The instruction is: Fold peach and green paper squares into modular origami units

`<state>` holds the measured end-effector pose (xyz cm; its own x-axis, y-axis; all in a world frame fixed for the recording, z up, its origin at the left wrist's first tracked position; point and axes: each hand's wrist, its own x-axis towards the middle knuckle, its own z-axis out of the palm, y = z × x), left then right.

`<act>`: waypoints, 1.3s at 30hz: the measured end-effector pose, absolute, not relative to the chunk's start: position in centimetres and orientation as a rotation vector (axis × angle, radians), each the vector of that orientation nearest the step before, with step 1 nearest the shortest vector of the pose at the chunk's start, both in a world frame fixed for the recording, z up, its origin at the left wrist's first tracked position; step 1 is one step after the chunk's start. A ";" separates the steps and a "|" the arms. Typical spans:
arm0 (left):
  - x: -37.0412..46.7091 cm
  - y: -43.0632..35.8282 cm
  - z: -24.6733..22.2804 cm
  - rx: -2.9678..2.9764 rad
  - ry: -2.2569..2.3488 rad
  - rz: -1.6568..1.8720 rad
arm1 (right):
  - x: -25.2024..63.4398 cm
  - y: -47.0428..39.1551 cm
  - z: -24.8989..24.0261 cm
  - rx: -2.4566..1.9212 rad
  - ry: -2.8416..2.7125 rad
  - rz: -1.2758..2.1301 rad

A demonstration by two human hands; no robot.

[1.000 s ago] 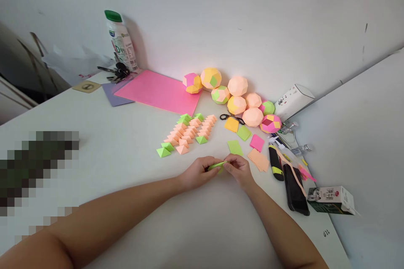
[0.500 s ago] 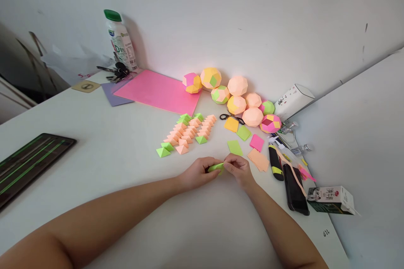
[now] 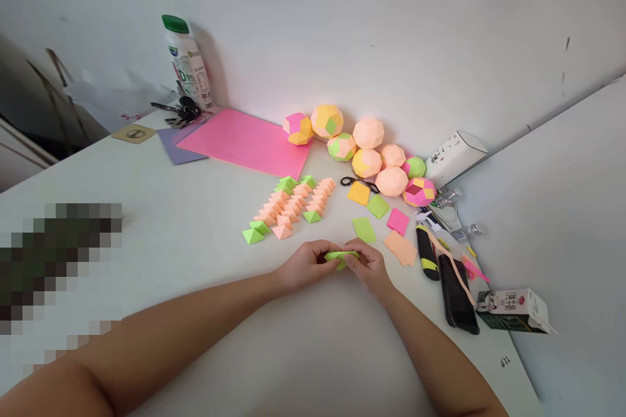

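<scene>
A small folded piece of green paper [image 3: 342, 256] is held level between both hands over the near part of the table. My left hand [image 3: 308, 265] pinches its left end, thumb in front and fingers behind. On its right end my right hand [image 3: 368, 266] grips in the same way. The fingers cover parts of the fold. Beyond my left hand stand rows of folded paper pyramids [image 3: 292, 204], peach and green. Past my right hand lie a green paper square [image 3: 364, 229], a pink paper stack [image 3: 398, 221] and peach paper sheets [image 3: 400, 247].
Several paper balls [image 3: 368, 133] rest by the wall, with scissors [image 3: 359, 183] before them. A pink sheet [image 3: 249, 141], keys [image 3: 183, 111] and a bottle [image 3: 190, 65] are back left. A utility knife [image 3: 427, 252], phone [image 3: 458, 293] and milk carton [image 3: 511, 309] line the right edge.
The green paper now shows more of its length between the hands, its right end in my right fingers. Both hands have shifted only slightly. The tablet area at left is now pixelated.
</scene>
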<state>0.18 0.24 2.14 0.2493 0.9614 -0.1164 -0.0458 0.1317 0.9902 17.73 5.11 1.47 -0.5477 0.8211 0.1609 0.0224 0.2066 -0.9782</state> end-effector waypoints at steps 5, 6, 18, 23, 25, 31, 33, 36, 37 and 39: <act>0.3 0.3 1.8 1.177 1.047 0.995 | 17.6 5.3 1.5 -0.824 -1.787 1.298; 0.3 0.3 1.7 1.167 1.050 0.995 | 17.6 5.2 1.5 -0.835 -1.780 1.285; 0.1 0.5 2.2 1.073 1.101 1.018 | 17.8 4.8 0.9 -0.998 -1.803 1.306; 0.1 0.5 2.0 1.081 1.118 1.027 | 17.8 4.8 0.8 -1.017 -1.765 1.375; 0.1 0.5 1.8 1.079 1.123 1.032 | 17.9 4.9 0.9 -1.021 -1.748 1.406; 0.1 0.5 1.6 1.070 1.138 1.030 | 18.0 4.9 1.0 -1.031 -1.718 1.470; 0.1 0.5 1.8 1.070 1.144 1.026 | 18.0 4.9 1.2 -1.040 -1.711 1.484; 0.2 0.5 2.0 1.061 1.144 1.020 | 17.9 4.8 1.5 -1.058 -1.696 1.516; 0.2 0.5 2.0 1.058 1.144 1.018 | 17.9 4.8 1.5 -1.059 -1.691 1.529; 0.2 0.5 2.0 1.060 1.139 1.014 | 17.9 4.8 1.7 -1.054 -1.688 1.546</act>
<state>0.18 0.52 2.02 0.1353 0.9726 -0.1891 -0.0745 0.2003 0.9769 17.91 4.76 1.65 -0.4960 0.8651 -0.0753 0.1506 0.0003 -0.9886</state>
